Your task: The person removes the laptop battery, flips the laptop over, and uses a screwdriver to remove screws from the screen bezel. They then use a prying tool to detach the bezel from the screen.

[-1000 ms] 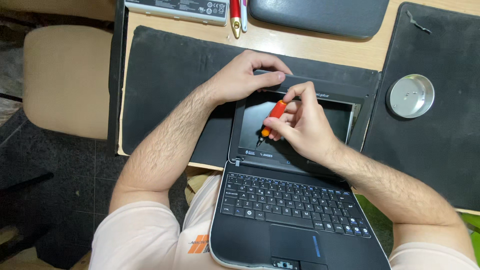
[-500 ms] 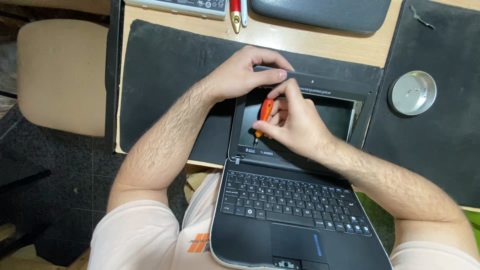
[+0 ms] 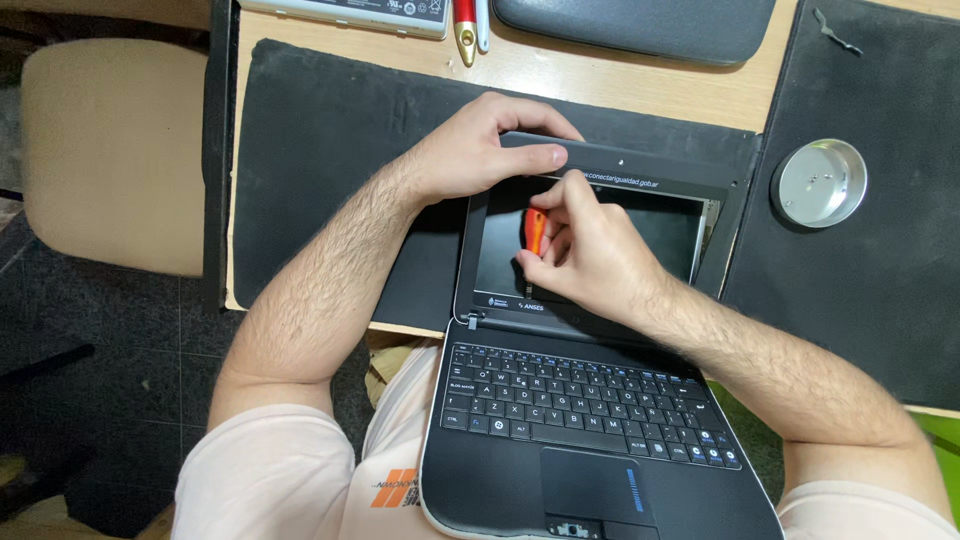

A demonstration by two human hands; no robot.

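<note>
The orange-handled screwdriver (image 3: 535, 231) stands nearly upright in my right hand (image 3: 590, 262), my grip closed around its handle, its tip down at the lower left part of the screen bezel (image 3: 600, 160) of the small black laptop (image 3: 560, 400). The laptop lies open, its keyboard half over my lap and its screen half resting flat on the black mat (image 3: 330, 130) on the counter (image 3: 640, 85). My left hand (image 3: 480, 150) lies over the top left corner of the screen frame, fingers curled shut on its upper edge, thumb pressed along the bezel just above my right fingertips (image 3: 575, 185).

To the right, on a second dark mat (image 3: 880, 280), sits a round metal dish (image 3: 822, 182). At the far edge of the counter lie a red-and-gold pen (image 3: 465, 25), a grey flat device (image 3: 350, 10) and a dark case (image 3: 640, 25). A beige chair (image 3: 110, 150) stands to my left.
</note>
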